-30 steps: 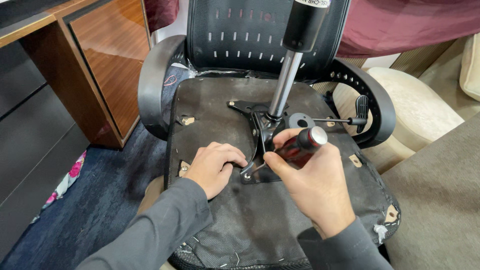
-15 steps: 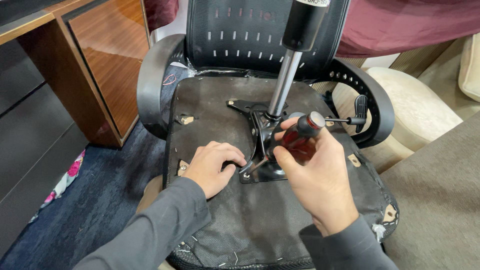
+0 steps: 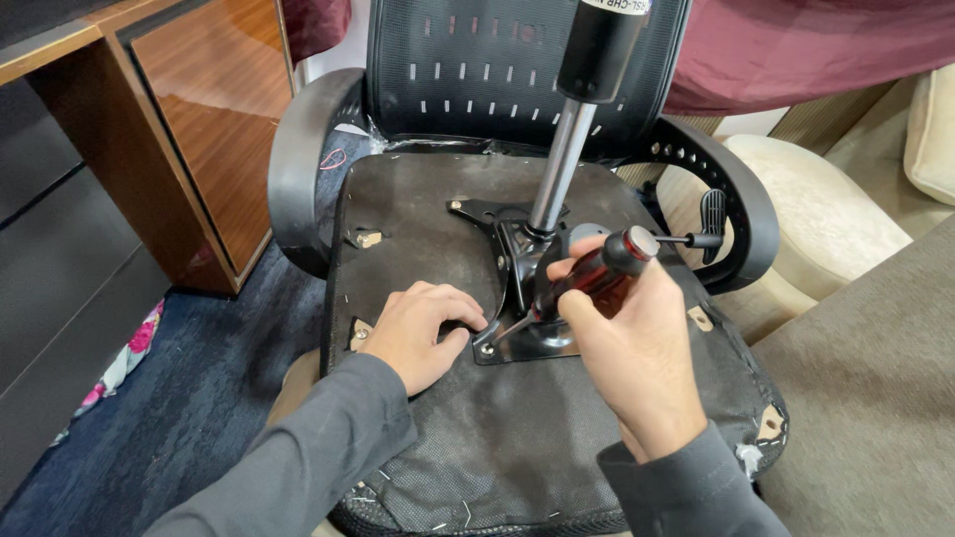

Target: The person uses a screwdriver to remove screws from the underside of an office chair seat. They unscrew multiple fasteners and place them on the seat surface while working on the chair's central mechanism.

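The right hand [image 3: 637, 348] is closed around the red-and-black handle of a screwdriver [image 3: 587, 283], fingers wrapped tight and the thumb pressed along the grip. The tool slants down to the left, and its thin metal shaft ends at the near left corner of the black metal mounting plate [image 3: 522, 288]. The left hand [image 3: 423, 328] lies palm down on the seat underside [image 3: 477, 428], fingers loosely curled and close together, holding nothing; its fingertips touch the plate's left edge just beside the screwdriver tip.

The plate sits in the middle of the upturned office chair's seat, which fills the centre of the view. From the plate a shiny gas-lift cylinder [image 3: 562, 164] rises toward the camera and widens into a black sleeve. A thin lever with a black paddle [image 3: 711, 224] sticks out to the right. The seat's dark fabric is stapled along the edges, with small pale wooden patches showing at a few spots. Curved black armrests [image 3: 298, 169] flank the seat, and the mesh backrest [image 3: 468, 70] lies beyond it.

The screw under the tip is too small to make out, and the right hand hides the plate's right part. The sleeve's top is cut off by the frame.
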